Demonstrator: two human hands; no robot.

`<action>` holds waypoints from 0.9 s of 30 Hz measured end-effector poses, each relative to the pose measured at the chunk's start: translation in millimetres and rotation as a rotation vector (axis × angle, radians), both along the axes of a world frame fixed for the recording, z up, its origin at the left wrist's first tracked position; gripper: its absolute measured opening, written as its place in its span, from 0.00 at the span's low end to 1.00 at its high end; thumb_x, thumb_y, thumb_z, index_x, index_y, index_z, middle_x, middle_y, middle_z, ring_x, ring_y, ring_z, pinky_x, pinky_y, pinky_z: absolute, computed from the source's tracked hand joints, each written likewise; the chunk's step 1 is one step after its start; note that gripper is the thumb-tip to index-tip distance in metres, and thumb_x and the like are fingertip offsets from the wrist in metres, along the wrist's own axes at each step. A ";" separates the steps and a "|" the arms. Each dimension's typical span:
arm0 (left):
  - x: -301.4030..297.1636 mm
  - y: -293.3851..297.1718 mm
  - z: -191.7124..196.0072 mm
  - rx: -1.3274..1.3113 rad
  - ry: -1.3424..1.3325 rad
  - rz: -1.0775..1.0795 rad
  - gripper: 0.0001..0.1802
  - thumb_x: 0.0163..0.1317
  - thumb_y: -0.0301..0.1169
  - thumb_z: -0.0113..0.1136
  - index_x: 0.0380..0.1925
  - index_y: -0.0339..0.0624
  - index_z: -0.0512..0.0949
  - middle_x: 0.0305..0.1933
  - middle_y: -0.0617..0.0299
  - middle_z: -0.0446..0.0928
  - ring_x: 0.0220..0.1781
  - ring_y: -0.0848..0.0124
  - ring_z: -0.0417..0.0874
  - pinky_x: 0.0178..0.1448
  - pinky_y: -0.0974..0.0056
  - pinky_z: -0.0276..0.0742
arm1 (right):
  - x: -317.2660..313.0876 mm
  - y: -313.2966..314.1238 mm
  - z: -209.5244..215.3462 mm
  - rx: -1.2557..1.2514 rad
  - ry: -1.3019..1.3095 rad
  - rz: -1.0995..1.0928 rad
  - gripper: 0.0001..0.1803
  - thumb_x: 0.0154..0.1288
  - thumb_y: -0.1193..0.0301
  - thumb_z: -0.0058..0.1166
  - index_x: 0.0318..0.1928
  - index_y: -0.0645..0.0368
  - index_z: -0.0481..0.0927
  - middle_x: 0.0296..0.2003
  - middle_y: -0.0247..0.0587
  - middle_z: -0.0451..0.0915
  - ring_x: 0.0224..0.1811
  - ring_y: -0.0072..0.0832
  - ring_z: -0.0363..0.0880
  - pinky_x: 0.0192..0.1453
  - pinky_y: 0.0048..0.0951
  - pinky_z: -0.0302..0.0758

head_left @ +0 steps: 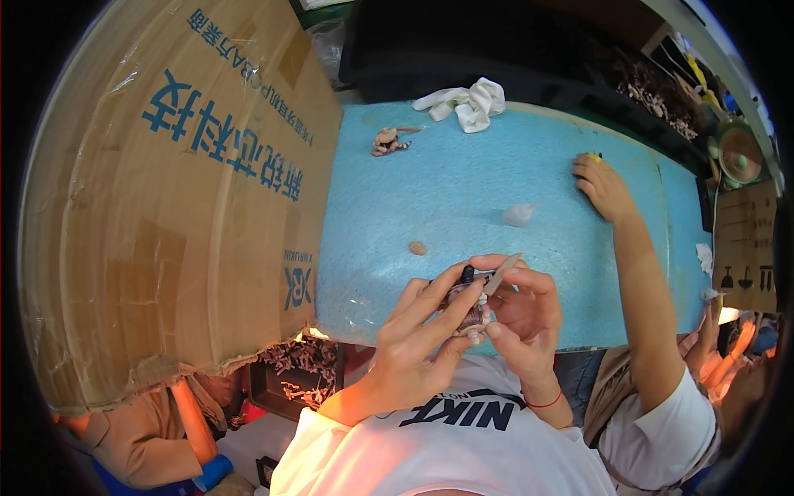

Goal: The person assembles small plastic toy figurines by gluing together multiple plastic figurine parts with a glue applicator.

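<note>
My left hand (418, 318) and my right hand (529, 322) meet above the near edge of the blue table. Between them is a small painted figurine (471, 314), brownish and striped with a black part on top. Fingers of both hands are closed around it and hide much of its shape. A flat, pale blade-like piece (503, 274) sticks up beside the right fingers; whether it is joined to the figurine I cannot tell. A small brown oval piece (418, 248) lies on the table just beyond my left hand.
A large cardboard box (190, 207) walls off the left side. On the blue table (438, 190) lie another small figurine (389, 142), white gloves (467, 103) and a translucent lump (519, 215). From the right, a co-worker's hand (604, 186) reaches to a small yellow thing (594, 157).
</note>
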State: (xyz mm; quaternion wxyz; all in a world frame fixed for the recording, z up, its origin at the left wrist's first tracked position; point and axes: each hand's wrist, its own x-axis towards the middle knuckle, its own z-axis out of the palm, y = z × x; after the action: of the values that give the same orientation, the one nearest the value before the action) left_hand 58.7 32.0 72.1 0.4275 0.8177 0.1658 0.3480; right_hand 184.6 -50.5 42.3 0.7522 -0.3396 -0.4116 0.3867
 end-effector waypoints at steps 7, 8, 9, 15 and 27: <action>0.5 2.3 -4.6 -0.038 -0.001 -0.020 0.25 0.43 0.20 0.61 0.47 0.29 0.74 0.52 0.39 0.71 0.37 0.61 0.75 0.40 0.65 0.73 | 0.1 0.3 1.7 -0.040 -0.001 -0.017 0.28 0.49 0.89 0.46 0.54 0.63 0.63 0.55 0.56 0.62 0.55 0.35 0.66 0.59 0.39 0.65; 0.5 2.5 -5.7 -0.036 -0.009 -0.023 0.25 0.44 0.21 0.61 0.47 0.29 0.74 0.52 0.39 0.71 0.37 0.61 0.75 0.40 0.65 0.73 | 0.1 0.3 1.9 -0.043 -0.011 -0.017 0.28 0.49 0.88 0.46 0.54 0.63 0.62 0.55 0.55 0.62 0.55 0.35 0.66 0.59 0.38 0.65; 0.6 2.8 -7.0 -0.034 -0.018 -0.027 0.24 0.46 0.22 0.61 0.47 0.29 0.73 0.52 0.39 0.71 0.37 0.61 0.75 0.40 0.65 0.73 | 0.2 0.2 2.2 -0.047 -0.020 -0.016 0.29 0.49 0.88 0.47 0.55 0.63 0.62 0.55 0.54 0.63 0.55 0.34 0.66 0.59 0.37 0.65; -4.2 1.8 -11.8 -0.379 -0.072 -0.100 0.25 0.49 0.21 0.60 0.50 0.33 0.72 0.55 0.45 0.69 0.45 0.63 0.75 0.48 0.64 0.72 | -0.7 -5.4 11.6 -0.227 -0.216 -0.092 0.32 0.50 0.82 0.53 0.58 0.61 0.60 0.57 0.52 0.62 0.53 0.33 0.68 0.57 0.35 0.68; -12.7 8.6 -17.5 -1.170 -0.234 -0.467 0.23 0.60 0.32 0.55 0.52 0.28 0.68 0.51 0.49 0.72 0.45 0.69 0.75 0.44 0.66 0.74 | -2.8 -17.3 20.7 -0.193 -0.490 -0.295 0.33 0.45 0.77 0.64 0.54 0.61 0.67 0.49 0.52 0.71 0.44 0.33 0.73 0.48 0.32 0.71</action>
State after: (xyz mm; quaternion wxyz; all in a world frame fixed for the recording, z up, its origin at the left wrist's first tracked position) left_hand 45.9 40.6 54.6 0.8829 0.4205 0.0979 0.1847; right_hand 181.8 -67.9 63.0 0.6429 -0.5488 -0.4884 0.2169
